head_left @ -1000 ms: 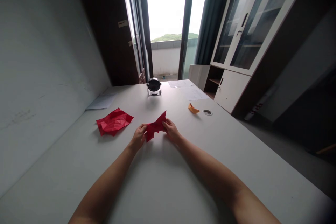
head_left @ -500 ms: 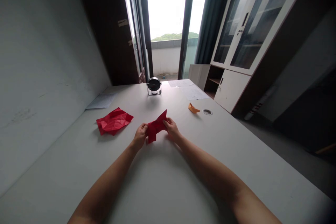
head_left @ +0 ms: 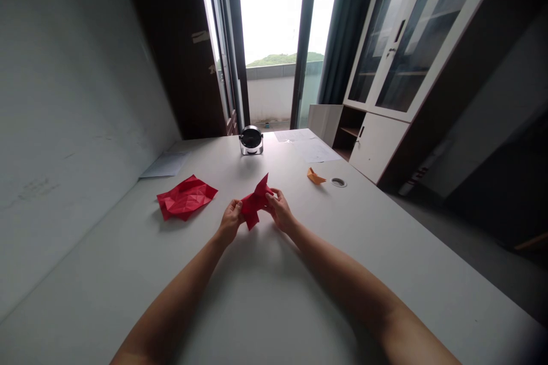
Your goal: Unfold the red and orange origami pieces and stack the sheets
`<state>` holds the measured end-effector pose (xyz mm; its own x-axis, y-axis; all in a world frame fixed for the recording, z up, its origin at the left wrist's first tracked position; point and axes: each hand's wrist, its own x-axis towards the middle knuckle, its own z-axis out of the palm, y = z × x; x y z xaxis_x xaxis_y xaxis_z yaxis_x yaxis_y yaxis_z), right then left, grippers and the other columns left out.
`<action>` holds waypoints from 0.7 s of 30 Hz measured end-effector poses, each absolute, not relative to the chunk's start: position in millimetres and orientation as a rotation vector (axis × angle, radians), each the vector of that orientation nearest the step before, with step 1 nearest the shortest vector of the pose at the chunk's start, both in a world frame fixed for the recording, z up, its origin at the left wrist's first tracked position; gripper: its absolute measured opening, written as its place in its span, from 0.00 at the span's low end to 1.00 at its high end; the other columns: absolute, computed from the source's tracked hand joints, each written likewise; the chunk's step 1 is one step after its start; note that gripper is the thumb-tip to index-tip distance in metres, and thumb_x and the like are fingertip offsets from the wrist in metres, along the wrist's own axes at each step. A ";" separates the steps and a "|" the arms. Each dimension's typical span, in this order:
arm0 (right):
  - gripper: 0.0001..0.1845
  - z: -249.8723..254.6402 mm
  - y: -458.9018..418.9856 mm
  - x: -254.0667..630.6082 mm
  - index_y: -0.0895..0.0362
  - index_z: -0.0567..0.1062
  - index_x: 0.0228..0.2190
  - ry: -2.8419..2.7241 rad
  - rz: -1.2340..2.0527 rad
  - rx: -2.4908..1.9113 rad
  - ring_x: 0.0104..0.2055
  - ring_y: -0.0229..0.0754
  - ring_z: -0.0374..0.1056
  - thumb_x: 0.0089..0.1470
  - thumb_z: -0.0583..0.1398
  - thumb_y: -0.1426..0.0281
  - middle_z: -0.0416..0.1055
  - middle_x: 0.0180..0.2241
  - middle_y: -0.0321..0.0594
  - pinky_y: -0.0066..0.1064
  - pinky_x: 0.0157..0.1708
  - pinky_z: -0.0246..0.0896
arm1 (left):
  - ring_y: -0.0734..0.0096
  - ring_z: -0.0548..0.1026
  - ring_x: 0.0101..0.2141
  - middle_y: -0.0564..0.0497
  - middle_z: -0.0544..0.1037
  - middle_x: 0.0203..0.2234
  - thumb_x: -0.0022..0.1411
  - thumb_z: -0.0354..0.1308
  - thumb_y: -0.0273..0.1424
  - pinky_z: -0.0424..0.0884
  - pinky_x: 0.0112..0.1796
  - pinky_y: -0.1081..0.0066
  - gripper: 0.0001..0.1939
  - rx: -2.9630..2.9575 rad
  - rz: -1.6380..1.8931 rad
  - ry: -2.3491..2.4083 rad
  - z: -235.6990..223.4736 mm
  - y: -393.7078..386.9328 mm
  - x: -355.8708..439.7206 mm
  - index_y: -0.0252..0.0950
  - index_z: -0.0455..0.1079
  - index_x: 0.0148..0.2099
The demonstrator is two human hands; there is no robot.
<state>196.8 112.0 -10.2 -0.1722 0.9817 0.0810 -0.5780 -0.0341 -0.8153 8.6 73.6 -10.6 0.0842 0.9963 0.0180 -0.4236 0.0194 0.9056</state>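
A folded piece of red paper (head_left: 254,203) is held up just above the white table (head_left: 257,308). My left hand (head_left: 231,218) pinches its left end between thumb and fingers. At the other end my right hand (head_left: 279,209) grips the paper, thumb on the near side. One pointed flap sticks up at the top right, and another hangs down between the hands. To the left lies a second sheet of red paper (head_left: 187,198), opened out and covered with crease lines. A small orange folded paper piece (head_left: 315,177) rests to the right of my hands.
Toward the far edge stands a round dark device on a metal stand (head_left: 251,140). White papers (head_left: 315,151) lie at the back right, and another sheet (head_left: 165,164) is by the left wall. A round cable hole (head_left: 338,182) sits beside the orange piece.
The red paper in my hands has tilted and changed shape; its upper flap now points more upright and the lower flap has swung right. My right fingers have shifted slightly. Nothing else has moved.
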 end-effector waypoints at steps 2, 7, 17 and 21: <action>0.25 -10.4 112.9 198.0 0.51 0.66 0.42 -0.856 1.568 -0.615 0.40 0.44 0.76 0.48 0.70 0.59 0.77 0.38 0.38 0.42 0.44 0.73 | 0.73 0.73 0.28 0.53 0.74 0.31 0.58 0.65 0.44 0.74 0.33 0.68 0.21 0.918 1.332 0.810 -9.4 73.2 9.6 0.37 0.61 0.41; 0.18 -11.0 110.8 197.3 0.55 0.72 0.37 -0.931 1.633 -0.547 0.43 0.46 0.75 0.50 0.69 0.59 0.78 0.38 0.41 0.43 0.48 0.70 | 0.71 0.75 0.29 0.52 0.75 0.31 0.58 0.66 0.44 0.75 0.35 0.65 0.21 0.937 1.326 0.824 -5.0 70.8 10.6 0.37 0.61 0.41; 0.16 -10.9 113.0 200.0 0.53 0.72 0.33 -0.919 1.503 -0.595 0.35 0.41 0.71 0.48 0.70 0.59 0.76 0.33 0.36 0.36 0.40 0.67 | 0.74 0.72 0.28 0.53 0.73 0.30 0.59 0.63 0.46 0.71 0.32 0.72 0.19 0.982 1.313 0.888 -11.5 74.3 9.1 0.36 0.64 0.39; 0.17 -15.7 115.8 201.3 0.53 0.71 0.30 -0.929 1.453 -0.649 0.32 0.39 0.67 0.47 0.70 0.58 0.74 0.31 0.34 0.33 0.37 0.64 | 0.76 0.67 0.26 0.55 0.69 0.27 0.59 0.63 0.44 0.65 0.28 0.76 0.18 0.920 1.343 0.868 -11.4 75.3 7.2 0.36 0.63 0.37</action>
